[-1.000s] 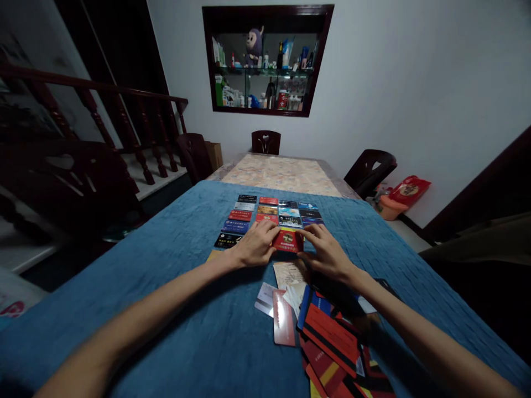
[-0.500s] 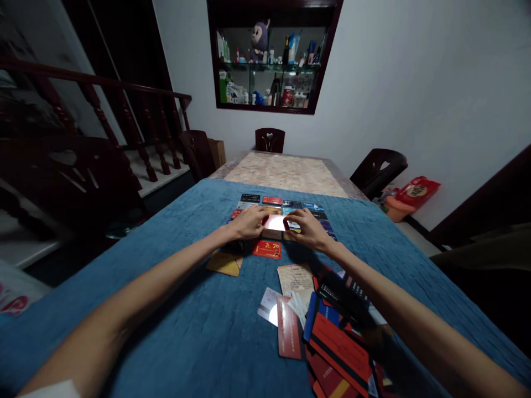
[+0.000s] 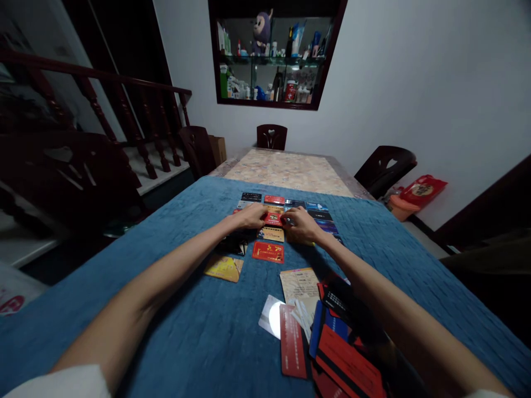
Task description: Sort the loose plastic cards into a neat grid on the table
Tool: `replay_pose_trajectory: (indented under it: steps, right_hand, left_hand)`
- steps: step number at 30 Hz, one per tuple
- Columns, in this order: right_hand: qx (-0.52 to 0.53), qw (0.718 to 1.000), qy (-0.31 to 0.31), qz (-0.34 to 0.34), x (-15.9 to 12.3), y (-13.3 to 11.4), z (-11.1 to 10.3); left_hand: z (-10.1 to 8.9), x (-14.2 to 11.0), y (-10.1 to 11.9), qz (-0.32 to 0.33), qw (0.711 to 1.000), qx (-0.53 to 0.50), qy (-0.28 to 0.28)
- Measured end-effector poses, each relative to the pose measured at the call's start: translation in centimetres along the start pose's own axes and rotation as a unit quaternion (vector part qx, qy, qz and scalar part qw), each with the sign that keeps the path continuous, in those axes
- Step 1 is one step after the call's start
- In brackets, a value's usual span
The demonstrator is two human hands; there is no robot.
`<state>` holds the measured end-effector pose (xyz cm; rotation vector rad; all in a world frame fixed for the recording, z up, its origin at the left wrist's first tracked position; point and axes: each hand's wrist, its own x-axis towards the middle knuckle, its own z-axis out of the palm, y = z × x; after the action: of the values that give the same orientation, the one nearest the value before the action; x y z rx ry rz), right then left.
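My left hand (image 3: 251, 216) and my right hand (image 3: 302, 224) pinch the two short sides of a red card (image 3: 274, 219), which lies about flat among rows of cards on the blue cloth (image 3: 178, 326). Just below it is a tan VIP card (image 3: 271, 234), and nearer still a red card with gold print (image 3: 269, 252). A yellow card (image 3: 224, 268) lies at the front left, beside a black card (image 3: 233, 245) partly under my left wrist. Behind my hands, a black card (image 3: 251, 197) and a red card (image 3: 274, 199) belong to the far row. My fingers hide some cards.
A loose heap of cards, with an orange-red card (image 3: 348, 359) on top, spreads under my right forearm. Beside it are a paper-like beige card (image 3: 301, 284) and a shiny silver card (image 3: 271, 316). Dark wooden chairs (image 3: 385, 168) stand around the table.
The card between my hands was tilted and glaring white; now it lies lower and its red face shows. My hands have drawn slightly closer together, and the view has shifted a little.
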<state>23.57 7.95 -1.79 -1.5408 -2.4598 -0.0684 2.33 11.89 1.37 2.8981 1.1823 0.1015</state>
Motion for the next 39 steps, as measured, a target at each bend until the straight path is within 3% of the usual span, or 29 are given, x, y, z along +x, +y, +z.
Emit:
replay_pose_trajectory:
  steps: [15,39]
  right_hand:
    - [-0.034,0.998,-0.061,0.0,0.7,-0.1,-0.3]
    - [-0.036,0.998,-0.046,0.0,1.7,0.9,0.4]
  left_hand:
    - [0.8,1.3,-0.7,-0.004,0.999,-0.009,-0.034]
    - [1.1,1.3,-0.3,0.004,1.0,0.021,-0.021]
